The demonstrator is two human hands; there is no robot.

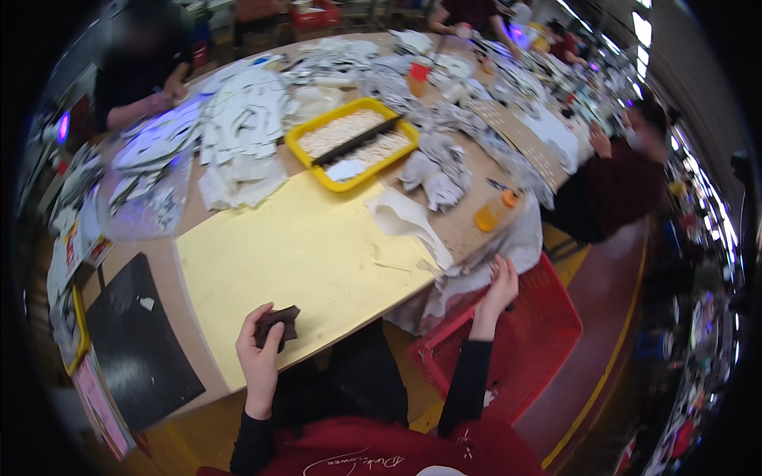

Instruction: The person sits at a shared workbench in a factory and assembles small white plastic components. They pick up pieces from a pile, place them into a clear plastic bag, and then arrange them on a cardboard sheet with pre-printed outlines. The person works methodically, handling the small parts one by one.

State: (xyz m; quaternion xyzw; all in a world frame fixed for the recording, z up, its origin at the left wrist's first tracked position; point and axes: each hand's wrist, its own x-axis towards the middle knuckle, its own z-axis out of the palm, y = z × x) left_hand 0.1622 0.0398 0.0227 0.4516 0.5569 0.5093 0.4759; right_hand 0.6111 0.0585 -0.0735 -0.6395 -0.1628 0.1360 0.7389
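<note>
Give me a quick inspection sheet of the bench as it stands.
Surface: pale yellow mat on a long worktable.
Job's things: dark brown piece; red crate beside the bench.
Clutter: yellow tray of pale pieces, white cut parts, orange bottle, black sheet.
Hands: left hand grips the dark brown piece; right hand touches grey cloth at the table edge.
Cables: nothing seen.
Surroundings: other people seated around the table.

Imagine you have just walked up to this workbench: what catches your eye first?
The yellow tray of pale small pieces, mid-table among heaps of white cut parts. Nearer lies a big pale yellow mat, where the left hand holds a dark brown piece; the right hand reaches the table edge above a red basket.
</note>
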